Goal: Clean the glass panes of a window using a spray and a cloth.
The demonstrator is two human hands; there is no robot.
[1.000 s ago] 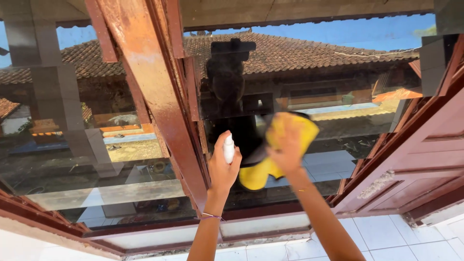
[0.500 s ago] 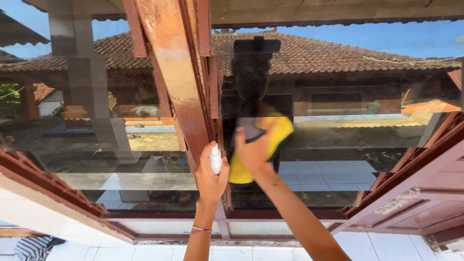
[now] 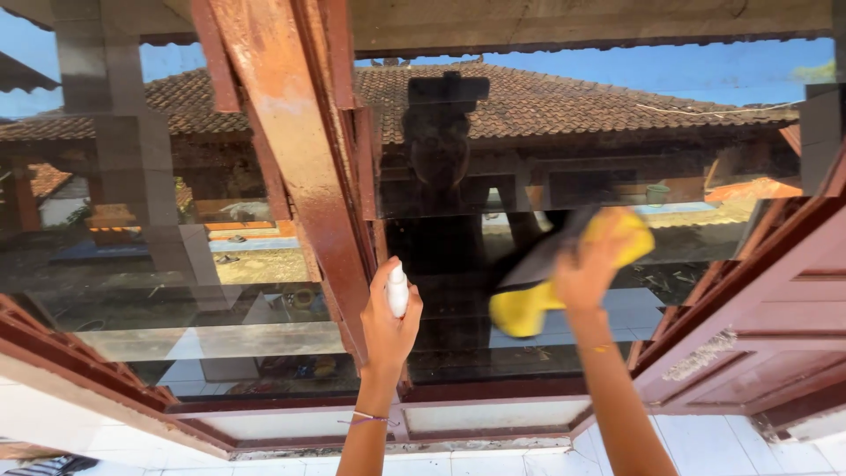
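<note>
Pressing a yellow cloth (image 3: 564,273) flat against the window pane (image 3: 493,335), the right hand (image 3: 586,264) is seen at about 3 o'clock from the middle of the view, its arm rising from the lower edge at 5 o'clock with the wrist bent back and the fingers spread over the fabric. The cloth is held between palm and glass rather than pinched; one end trails down towards 8 o'clock of the hand, the other shows above the knuckles at 1 o'clock. The left hand (image 3: 389,322) is raised almost straight up from 6 o'clock, forearm upright, its grip closed round a small white spray bottle (image 3: 397,289) whose top stands clear above the fingers. This hand lies just beside the reddish-brown wooden mullion (image 3: 304,176), at its 4 o'clock.

Several risks can be judged from this pose. The cloth is kept only by flat pressure, so it could slide out from under the palm and drop if the pressure were eased on wet glass. The loose lower end could smear rather than wipe. The bottle is gripped low on its body, and could slip through the fingers if the hold were loosened while attention is on the other hand. With both arms stretched upward, hard pushing on the pane could strain its seating in the worn frame (image 3: 493,388). Knuckles could also be scraped against the rough, peeling mullion.
</note>
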